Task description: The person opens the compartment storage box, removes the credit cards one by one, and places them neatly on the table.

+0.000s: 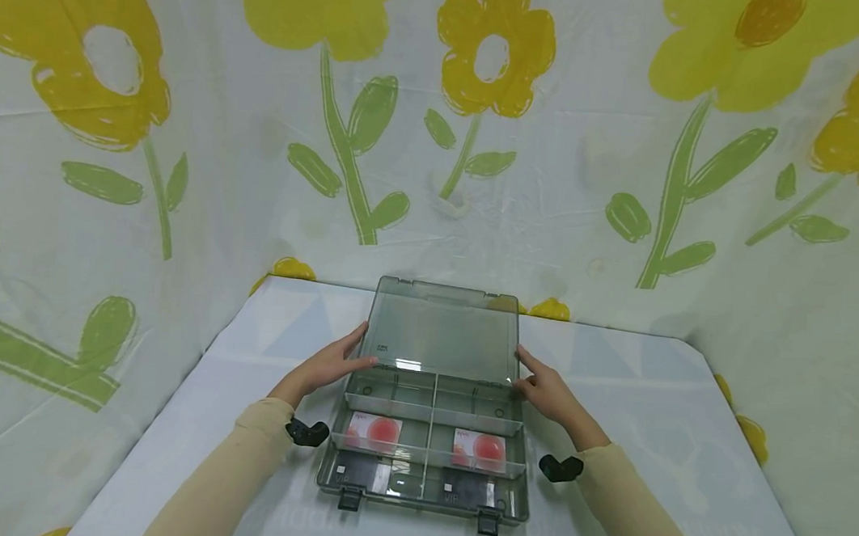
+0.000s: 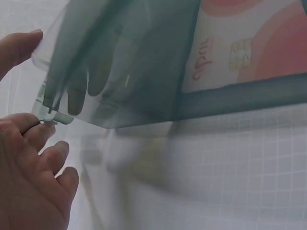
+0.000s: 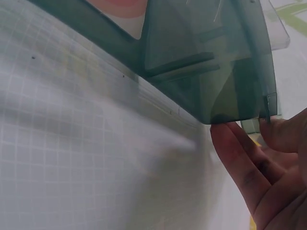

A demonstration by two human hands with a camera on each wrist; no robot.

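Note:
A clear grey-green plastic storage box (image 1: 429, 418) lies on the table in the head view, its transparent lid (image 1: 444, 329) swung back at the far side. My left hand (image 1: 325, 368) holds the left back corner by the hinge, thumb over the lid's edge. At the right back corner, my right hand (image 1: 550, 394) grips the box; the right wrist view shows thumb and fingers (image 3: 240, 163) against that corner. White cards with red circles lie in the middle row, one left (image 1: 375, 433) and one right (image 1: 480, 449). Dark cards (image 1: 458, 488) lie in the front row.
Two black latches (image 1: 349, 498) hang from the box's front edge. The white table (image 1: 633, 408) extends around the box, and a flower-printed curtain (image 1: 551, 169) stands behind and at the sides. Each wrist bears a black camera (image 1: 561, 468).

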